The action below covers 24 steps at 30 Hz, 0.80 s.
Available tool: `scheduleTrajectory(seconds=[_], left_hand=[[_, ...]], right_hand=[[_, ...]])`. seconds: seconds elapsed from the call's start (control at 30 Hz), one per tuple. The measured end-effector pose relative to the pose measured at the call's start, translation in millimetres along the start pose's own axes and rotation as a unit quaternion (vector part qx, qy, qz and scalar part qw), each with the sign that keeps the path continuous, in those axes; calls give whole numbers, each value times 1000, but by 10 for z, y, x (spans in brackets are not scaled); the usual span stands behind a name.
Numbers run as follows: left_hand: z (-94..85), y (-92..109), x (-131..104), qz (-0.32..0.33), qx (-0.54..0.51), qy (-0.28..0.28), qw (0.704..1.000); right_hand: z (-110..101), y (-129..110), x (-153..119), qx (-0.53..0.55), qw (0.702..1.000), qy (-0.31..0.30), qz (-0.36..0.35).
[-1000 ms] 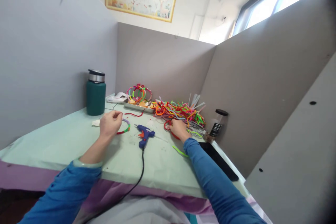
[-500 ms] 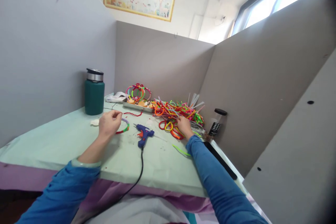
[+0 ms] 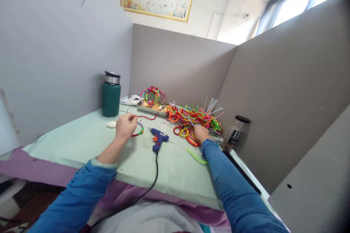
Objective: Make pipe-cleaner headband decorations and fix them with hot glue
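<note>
My left hand [image 3: 126, 125] is closed in a pinch over the left part of the table; whatever its fingertips hold is too small to make out. Just behind and to its right lies a multicoloured ring [image 3: 141, 129], partly hidden by the hand. My right hand [image 3: 201, 133] reaches to the front edge of a heap of colourful pipe cleaners [image 3: 197, 114], its fingers hidden. Red and yellow loops [image 3: 184, 132] lie to its left. Between the hands rests a blue glue gun [image 3: 159, 138] with a black cord. A bright green strip [image 3: 196, 157] lies nearer me.
A green bottle [image 3: 111, 96] stands at the left. Behind are a metal tray [image 3: 153, 110] of small pieces, coloured rings [image 3: 153, 95] and a red strand [image 3: 147, 117]. At the right are a clear jar with a black lid [image 3: 237, 131] and grey partitions.
The view has swung left, so everything sits further right in it. My right hand has moved slightly deeper towards the pipe cleaners. My left hand keeps its pinch near the ring.
</note>
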State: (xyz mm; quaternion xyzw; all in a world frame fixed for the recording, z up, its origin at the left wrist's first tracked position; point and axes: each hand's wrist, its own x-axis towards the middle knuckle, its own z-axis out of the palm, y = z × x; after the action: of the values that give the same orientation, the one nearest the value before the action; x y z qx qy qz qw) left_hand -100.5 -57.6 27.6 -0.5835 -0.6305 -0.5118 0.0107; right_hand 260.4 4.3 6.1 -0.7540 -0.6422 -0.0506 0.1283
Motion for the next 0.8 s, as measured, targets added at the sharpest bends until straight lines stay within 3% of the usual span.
scheduleTrajectory(seconds=[0.2, 0.4, 0.53, 0.63, 0.7, 0.8], left_hand=[[-10, 12, 4, -1, 0, -3, 1000], [-11, 7, 11, -3, 0, 10, 1000], [-4, -2, 17, -4, -1, 18, 1000], [-2, -5, 20, -1, -2, 19, 1000], [-4, -7, 21, -1, -2, 17, 1000], [-7, -8, 21, -4, -1, 12, 1000]], right_hand=[[-137, 58, 42, 79, 996, 39, -3], [-444, 209, -26, 158, 986, 15, -40], [-599, 399, -121, 147, 983, 112, 17], [-584, 523, -193, 153, 978, 125, 69], [-538, 577, -244, 219, 963, 131, 90], [-498, 639, -309, 385, 902, 172, 93]])
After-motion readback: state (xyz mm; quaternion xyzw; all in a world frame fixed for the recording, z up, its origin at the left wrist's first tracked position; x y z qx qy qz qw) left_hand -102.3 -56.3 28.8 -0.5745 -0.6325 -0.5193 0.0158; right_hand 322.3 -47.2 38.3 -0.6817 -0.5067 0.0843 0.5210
